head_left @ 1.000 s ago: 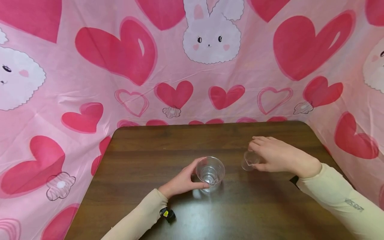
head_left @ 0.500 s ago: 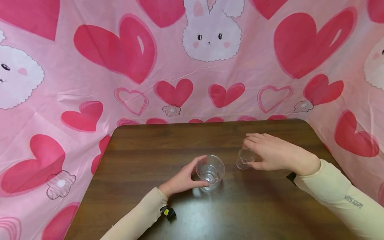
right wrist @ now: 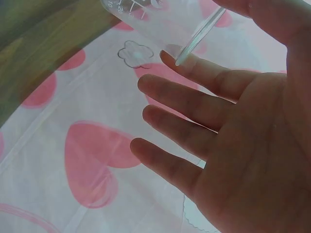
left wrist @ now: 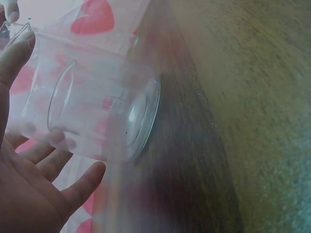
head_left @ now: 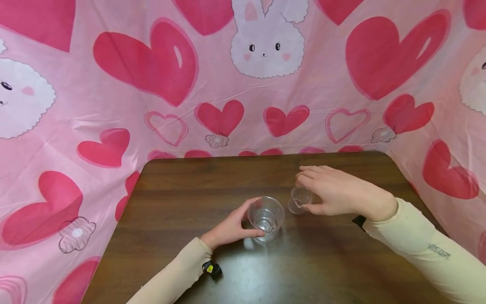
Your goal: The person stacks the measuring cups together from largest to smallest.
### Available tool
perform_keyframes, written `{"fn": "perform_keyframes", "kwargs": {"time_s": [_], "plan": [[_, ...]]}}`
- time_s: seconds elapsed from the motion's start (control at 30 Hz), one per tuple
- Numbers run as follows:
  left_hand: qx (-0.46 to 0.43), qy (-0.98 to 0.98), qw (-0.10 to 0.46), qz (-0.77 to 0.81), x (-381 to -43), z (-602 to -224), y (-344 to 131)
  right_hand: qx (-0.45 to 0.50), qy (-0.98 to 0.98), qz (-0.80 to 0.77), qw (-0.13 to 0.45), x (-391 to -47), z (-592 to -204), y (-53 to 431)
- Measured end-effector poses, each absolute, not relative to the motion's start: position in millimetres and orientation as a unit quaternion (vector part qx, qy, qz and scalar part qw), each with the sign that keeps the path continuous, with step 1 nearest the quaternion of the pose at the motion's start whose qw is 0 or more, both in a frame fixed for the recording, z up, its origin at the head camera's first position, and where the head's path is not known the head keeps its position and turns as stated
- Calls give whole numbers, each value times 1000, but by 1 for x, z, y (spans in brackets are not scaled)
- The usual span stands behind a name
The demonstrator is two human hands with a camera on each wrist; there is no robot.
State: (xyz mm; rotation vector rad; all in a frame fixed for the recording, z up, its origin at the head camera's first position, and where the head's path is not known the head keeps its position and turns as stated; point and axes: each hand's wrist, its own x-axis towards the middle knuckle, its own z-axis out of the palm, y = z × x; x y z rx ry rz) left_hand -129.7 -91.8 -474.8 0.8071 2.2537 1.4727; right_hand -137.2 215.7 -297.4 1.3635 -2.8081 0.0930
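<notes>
Near the middle of the table, my left hand (head_left: pixel 233 226) grips a large clear beaker (head_left: pixel 280 221) between thumb and fingers. The beaker stands upright, and a smaller beaker (left wrist: pixel 87 107) is nested inside it, its rim showing through the wall in the left wrist view. To the right, my right hand (head_left: pixel 338 192) pinches a small clear beaker (head_left: pixel 300 199) by its rim with thumb and forefinger, the other fingers stretched out. White graduation marks show on this small beaker (right wrist: pixel 150 24) in the right wrist view. A narrow gap separates it from the large beaker.
The dark wood table (head_left: pixel 182 190) has rounded far corners. A pink cloth (head_left: pixel 212 93) printed with hearts and rabbits hangs behind it and along both sides. Black straps sit at both wrists, the left strap (head_left: pixel 211 270) with a yellow mark.
My right hand has moved left with the small beaker, bringing it closer to the large one. The left hand and the large beaker have stayed in place.
</notes>
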Motion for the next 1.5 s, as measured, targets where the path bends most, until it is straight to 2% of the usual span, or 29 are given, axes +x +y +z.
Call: {"fn": "perform_keyframes", "kwargs": {"time_s": [0.8,0.97,1.5], "plan": [[269,797,183,509,-127,-474,-92,482,-875,29,35,-138,-297,182],[280,792,172,515,-128,-473,-92,488,-872,30,40,-140,-298,175],[284,785,179,520,-131,-473,-94,507,-861,39,5,-150,-315,159]]}}
